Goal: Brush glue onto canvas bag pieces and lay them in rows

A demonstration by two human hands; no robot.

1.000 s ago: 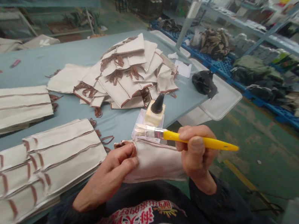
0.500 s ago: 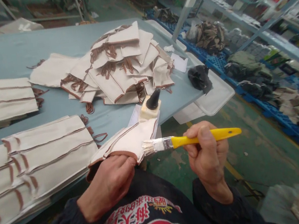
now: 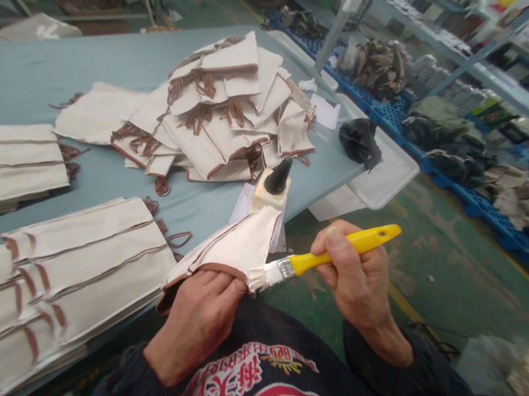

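My left hand (image 3: pixel 198 320) grips the brown-trimmed edge of a cream fabric piece (image 3: pixel 239 244), its fingers partly tucked inside. The piece lies over the front edge of the blue-grey table. My right hand (image 3: pixel 355 270) is closed around the yellow handle of a paintbrush (image 3: pixel 308 261). The brush points left, its whitish bristles touching the near right corner of the fabric piece, close to my left fingertips. Just beyond the piece stands a cream block with a black cone-shaped tip (image 3: pixel 278 177), on some white paper.
Cream pieces with brown ties form a heap (image 3: pixel 216 121) mid-table. Stacked pieces (image 3: pixel 102 259) lie at the left. A black crumpled bag (image 3: pixel 360 143) sits at the right corner beside a white tray (image 3: pixel 389 170). Blue pallets with fabric bundles line the right.
The brush has moved left and slightly down along the fabric piece to its near corner, with my right hand following. My left hand keeps its hold. The view has shifted slightly.
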